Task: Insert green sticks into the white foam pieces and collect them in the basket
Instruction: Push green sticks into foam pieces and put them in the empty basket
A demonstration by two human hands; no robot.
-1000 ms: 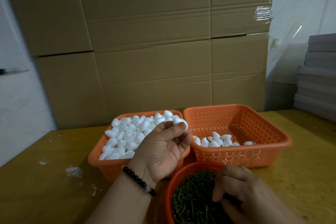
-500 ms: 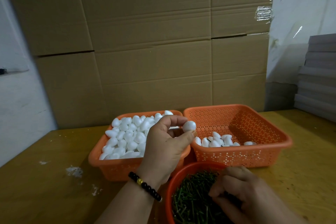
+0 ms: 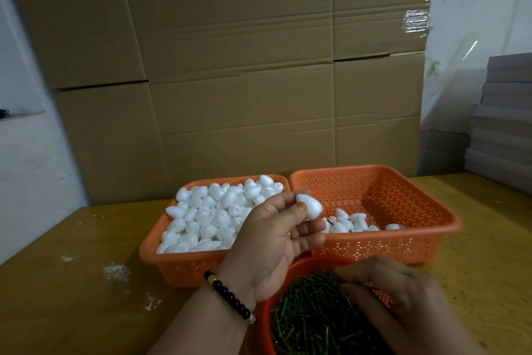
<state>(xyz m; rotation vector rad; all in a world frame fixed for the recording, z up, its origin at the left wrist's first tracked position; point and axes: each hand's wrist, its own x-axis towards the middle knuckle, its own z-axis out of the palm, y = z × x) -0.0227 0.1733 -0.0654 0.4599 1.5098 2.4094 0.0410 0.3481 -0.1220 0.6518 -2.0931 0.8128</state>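
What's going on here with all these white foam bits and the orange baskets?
A person is fitting green sticks into foam pieces. The left hand pinches one white foam piece above the baskets. The right hand reaches into the round orange bowl of green sticks; whether it has a stick yet is unclear. The left basket is heaped with foam pieces; the right basket holds only a few.
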